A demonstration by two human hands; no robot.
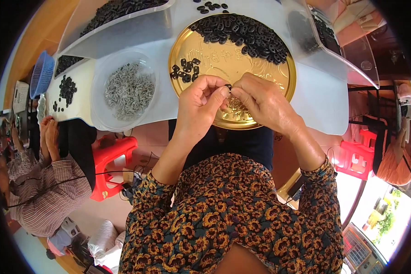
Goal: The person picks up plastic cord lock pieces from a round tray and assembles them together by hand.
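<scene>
My left hand (199, 106) and my right hand (268, 101) meet over the near part of a round gold tray (230, 68). Between the left thumb and forefinger I pinch a small black plastic piece (229, 86), only a bit of it showing. The right fingers are pinched together right beside it; whatever they grip is hidden. Across the tray's far side lies a heap of flat oval black pieces with holes (242, 34). A smaller group of black pieces (186, 70) rests at the tray's left, near my left hand.
To the left stands a clear bowl of small silvery metal parts (130, 89). Clear bins (123, 34) (324, 45) with black pieces flank the tray. A blue basket (42, 73) and co-workers' hands (50, 134) are farther left. Red stools (108, 166) (358, 155) stand below the table.
</scene>
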